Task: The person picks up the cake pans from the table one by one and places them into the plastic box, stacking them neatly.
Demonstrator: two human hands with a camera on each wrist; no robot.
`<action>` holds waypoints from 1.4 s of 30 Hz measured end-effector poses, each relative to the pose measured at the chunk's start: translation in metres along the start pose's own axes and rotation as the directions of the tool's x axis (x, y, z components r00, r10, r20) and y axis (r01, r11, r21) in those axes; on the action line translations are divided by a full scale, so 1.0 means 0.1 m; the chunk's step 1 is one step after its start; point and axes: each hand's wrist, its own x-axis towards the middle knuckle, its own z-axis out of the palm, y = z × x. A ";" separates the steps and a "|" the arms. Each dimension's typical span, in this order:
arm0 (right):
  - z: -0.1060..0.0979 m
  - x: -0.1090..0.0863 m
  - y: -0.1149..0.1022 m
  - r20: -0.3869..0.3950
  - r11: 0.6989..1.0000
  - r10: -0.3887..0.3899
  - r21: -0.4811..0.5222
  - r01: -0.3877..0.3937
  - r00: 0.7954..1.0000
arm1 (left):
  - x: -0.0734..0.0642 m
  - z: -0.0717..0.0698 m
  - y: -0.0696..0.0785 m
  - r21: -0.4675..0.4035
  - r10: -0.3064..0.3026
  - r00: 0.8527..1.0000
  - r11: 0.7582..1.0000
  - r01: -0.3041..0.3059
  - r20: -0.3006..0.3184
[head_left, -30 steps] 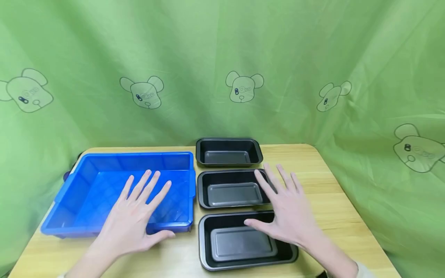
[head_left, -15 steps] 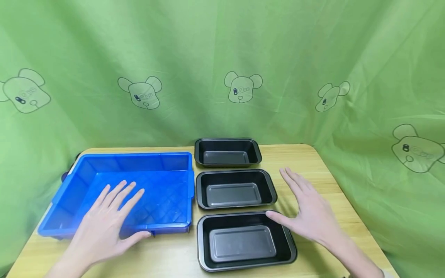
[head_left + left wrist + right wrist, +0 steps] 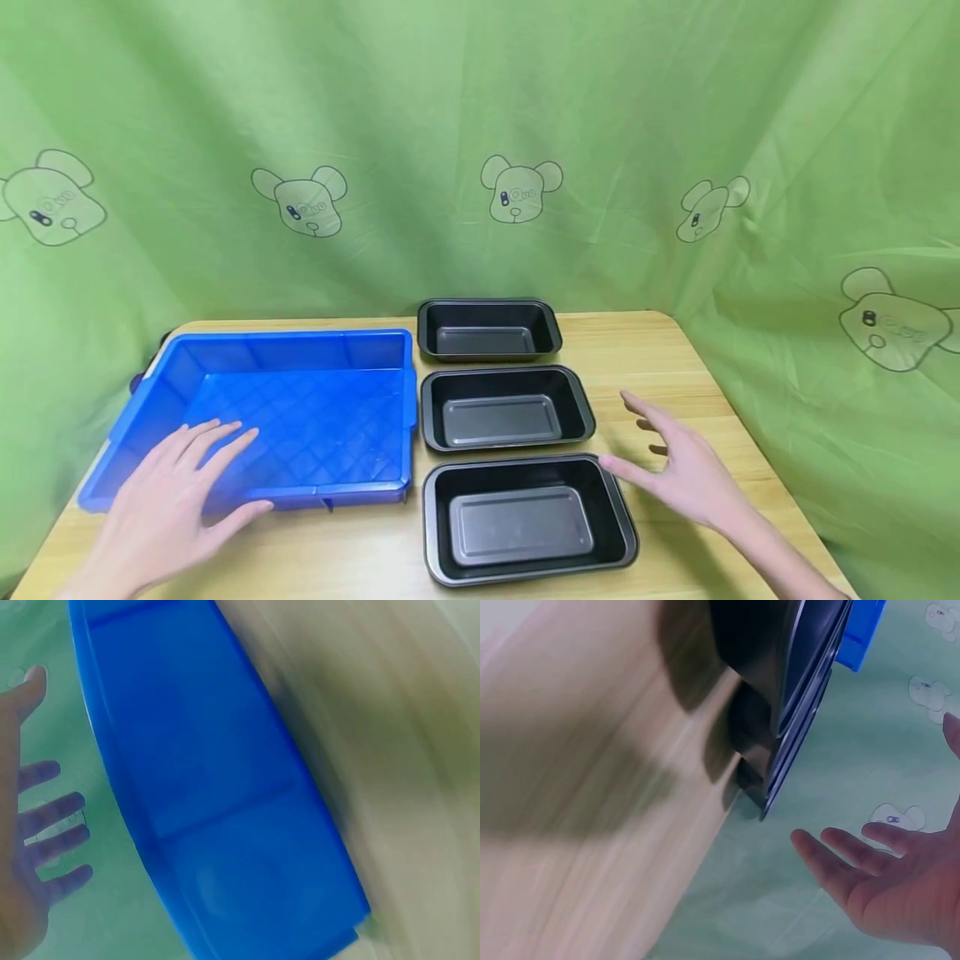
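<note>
A shallow blue plastic tray (image 3: 360, 492) lies on the left of the table. My left hand (image 3: 161, 508) hovers over its near left corner with fingers spread and holds nothing. In the left wrist view that hand (image 3: 37, 817) is seen beside the tray's outer wall (image 3: 217, 780). Three black loaf pans stand in a column to the tray's right: a far pan (image 3: 487, 340), a middle pan (image 3: 502, 421) and a near pan (image 3: 521, 529). My right hand (image 3: 690, 475) is empty, its thumb tip overlapping the near pan's right far corner in the head view.
The wooden table (image 3: 675, 367) runs up to a green curtain (image 3: 420, 108) printed with mouse heads, which also hangs along both sides. Part of a dark object (image 3: 137, 382) shows behind the tray's left edge.
Both hands have moved apart: the left one leftward and toward me across the tray, the right one rightward off the pans. Tray and pans stay where they were.
</note>
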 end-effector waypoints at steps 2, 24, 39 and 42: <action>0.01 0.00 0.04 0.011 0.999 0.002 0.048 -0.002 1.000 | -0.04 -0.01 -0.03 0.000 -0.011 1.000 1.000 0.011 -0.002; 0.38 -0.02 0.37 0.272 0.778 0.286 0.493 -0.388 0.919 | -0.44 -0.09 -0.38 0.027 -0.070 0.998 0.997 0.069 0.010; 0.51 0.01 0.43 0.377 0.736 0.290 0.499 -0.457 0.879 | -0.51 -0.03 -0.41 0.037 -0.014 0.998 0.999 0.016 -0.068; 0.54 0.02 0.43 0.393 0.712 0.255 0.541 -0.446 0.883 | -0.51 -0.03 -0.41 0.035 -0.014 0.997 0.999 0.016 -0.074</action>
